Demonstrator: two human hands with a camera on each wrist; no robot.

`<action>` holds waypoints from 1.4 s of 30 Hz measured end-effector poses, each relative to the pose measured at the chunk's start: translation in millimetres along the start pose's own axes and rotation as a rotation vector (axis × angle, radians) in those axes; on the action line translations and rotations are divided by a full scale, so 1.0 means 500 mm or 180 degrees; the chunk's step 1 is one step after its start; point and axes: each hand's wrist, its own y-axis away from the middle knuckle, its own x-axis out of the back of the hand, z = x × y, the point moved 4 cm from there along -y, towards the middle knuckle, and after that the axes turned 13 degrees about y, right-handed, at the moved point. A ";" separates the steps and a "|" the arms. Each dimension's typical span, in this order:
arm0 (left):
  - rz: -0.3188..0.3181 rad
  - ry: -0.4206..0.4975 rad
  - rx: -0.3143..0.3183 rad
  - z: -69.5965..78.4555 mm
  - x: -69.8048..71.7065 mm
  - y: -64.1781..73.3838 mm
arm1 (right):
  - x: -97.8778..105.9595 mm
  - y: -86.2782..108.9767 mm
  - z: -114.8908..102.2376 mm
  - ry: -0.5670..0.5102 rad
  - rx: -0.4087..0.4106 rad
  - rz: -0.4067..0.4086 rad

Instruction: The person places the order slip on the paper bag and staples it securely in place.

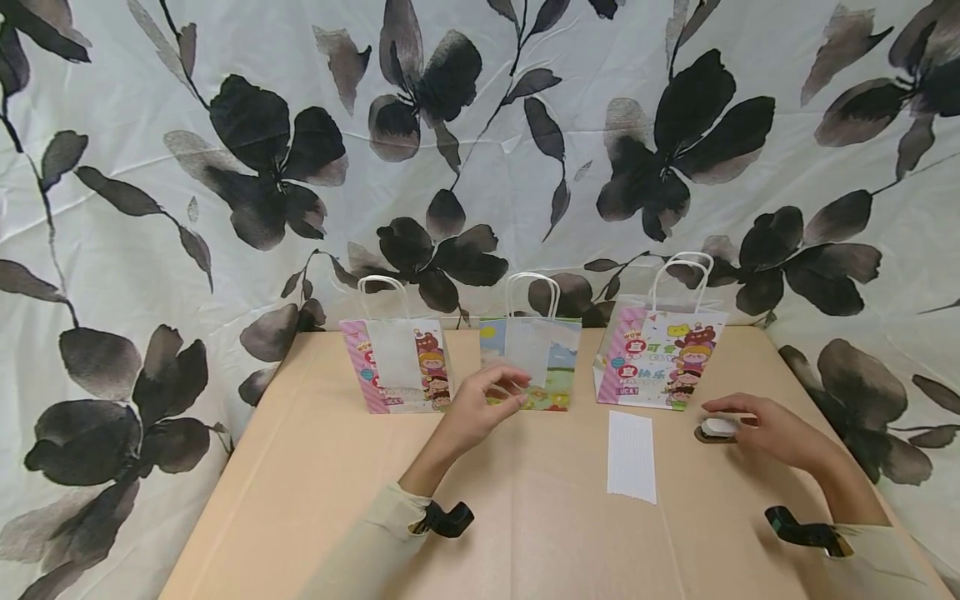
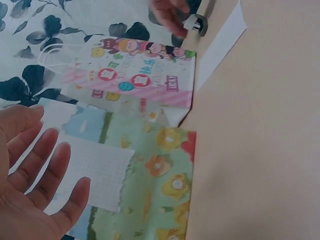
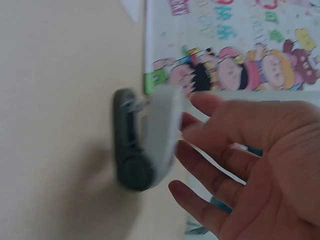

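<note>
My left hand [image 1: 480,407] hovers before the middle paper gift bag [image 1: 560,367], fingers loosely bent and holding nothing. A white paper piece with a torn lower edge [image 2: 102,172] lies against this bag's front, partly behind the fingers in the left wrist view. At the right, my right hand [image 1: 776,429] is at a small stapler [image 1: 717,428] with a white top and dark base. Its fingers [image 3: 192,155] are spread loosely beside the stapler's white top, not wrapped around it.
A pink-striped gift bag [image 1: 362,371] with a white paper piece [image 1: 396,354] on its front stands left. Another cartoon gift bag [image 1: 660,358] stands right. A white paper strip [image 1: 631,457] lies before it on the table [image 1: 540,517]. Floral fabric [image 1: 480,183] hangs behind.
</note>
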 end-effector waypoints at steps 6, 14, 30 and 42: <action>-0.0216 0.0076 0.0193 -0.024 -0.036 -0.006 | 0.041 -0.011 -0.050 0.0044 0.0037 0.0244; -0.0472 0.0154 0.0381 -0.049 -0.083 -0.017 | 0.090 -0.039 -0.095 0.0071 -0.0320 0.0480; -0.0750 0.0095 0.0503 -0.097 -0.144 -0.046 | 0.177 -0.064 -0.127 -0.0027 -0.1039 0.1440; -0.0790 -0.0087 0.0532 -0.127 -0.190 -0.072 | 0.197 -0.097 -0.143 -0.0074 -0.0596 0.1510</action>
